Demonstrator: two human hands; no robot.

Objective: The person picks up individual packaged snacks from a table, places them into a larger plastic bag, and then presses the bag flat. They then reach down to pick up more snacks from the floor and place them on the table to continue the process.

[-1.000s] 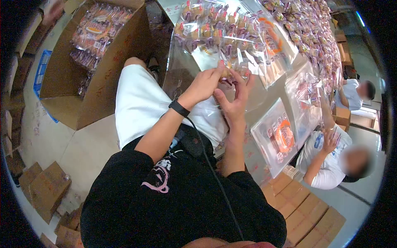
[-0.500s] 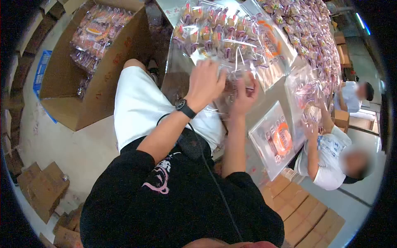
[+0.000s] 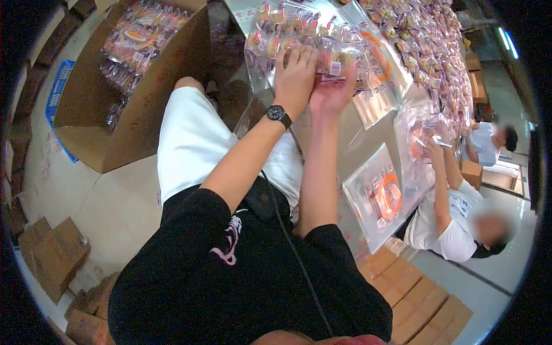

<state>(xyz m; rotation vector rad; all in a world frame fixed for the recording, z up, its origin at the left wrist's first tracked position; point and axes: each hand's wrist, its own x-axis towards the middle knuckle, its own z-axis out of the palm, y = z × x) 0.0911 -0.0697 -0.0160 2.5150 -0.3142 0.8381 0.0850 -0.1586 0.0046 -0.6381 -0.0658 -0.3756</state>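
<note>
Right at the centre of the action, the clear plastic bag (image 3: pixel 287 24), filled with rows of wrapped snacks (image 3: pixel 275 45), lies on the surface (image 3: pixel 361 146). At its near side a packet (image 3: pixel 345 56) with a white barcode label (image 3: pixel 335 68) is seen, closed in the grip of the right hand (image 3: pixel 332 95), palm turned up and fingers curled around the near edge. The left hand (image 3: pixel 295 77) is laid over the bag just beside it, back up, fingertips on the plastic; whether anything is pinched in that grip cannot be told. A black watch (image 3: pixel 279 114) is worn on the left wrist.

Just to the right, a flat bag with orange print (image 3: pixel 376 57) is partly overlapped by the filled one, and beyond it a great heap of wrapped snacks (image 3: pixel 434 49) is spread. Nearer the body, a stack of printed bags (image 3: pixel 382 198) is set down flat near the edge. Next to that, another clear bag (image 3: pixel 409 138) is being handled by a co-worker (image 3: pixel 454 221), one hand (image 3: pixel 435 154) placed on it; a second person (image 3: pixel 487 145) is seen farther off.

Over on the left, filled bags (image 3: pixel 141 34) are held in an open cardboard box (image 3: pixel 158 77), with a blue crate (image 3: pixel 59 95) partly hidden behind. Cardboard boxes (image 3: pixel 413 293) are lined up at lower right, and more cartons (image 3: pixel 56 256) are seen at lower left.
</note>
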